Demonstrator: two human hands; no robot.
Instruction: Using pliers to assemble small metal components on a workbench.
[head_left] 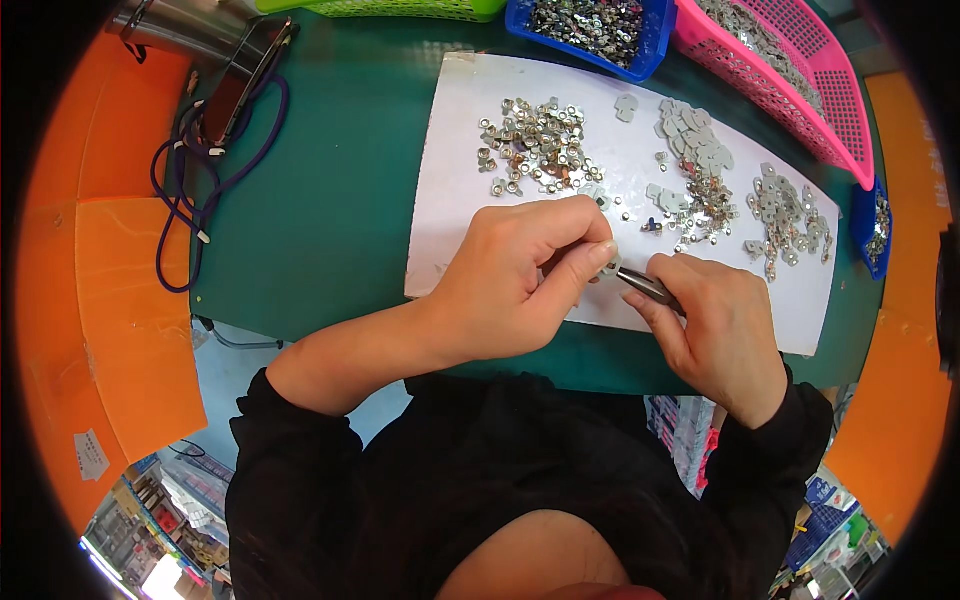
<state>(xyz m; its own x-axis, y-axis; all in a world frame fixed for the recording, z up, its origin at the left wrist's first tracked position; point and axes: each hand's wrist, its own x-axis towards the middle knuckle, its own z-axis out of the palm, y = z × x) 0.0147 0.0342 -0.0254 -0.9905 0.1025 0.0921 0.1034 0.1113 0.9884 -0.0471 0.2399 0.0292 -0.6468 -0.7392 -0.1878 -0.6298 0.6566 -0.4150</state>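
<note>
My left hand (530,270) pinches a small pale grey flat piece (610,268) between thumb and forefinger, over the near part of a white board (450,230). From the right, my right hand (715,315) grips a pair of pliers (650,287), whose dark metal tips touch or nearly touch that piece. Beyond my left hand lies a pile of small shiny metal parts (545,140). Past my right hand are stacked grey flat pieces (690,138), a heap of small brass-coloured and silver parts (710,205), and grey pieces with metal fittings (785,212).
A blue bin (655,60) of metal bits, a pink basket (770,105) of grey pieces and a green basket (400,10) line the far edge. A smaller blue tray (878,230) sits at right. A phone (235,100) with a purple cord (270,150) lies at left on the green table (330,200).
</note>
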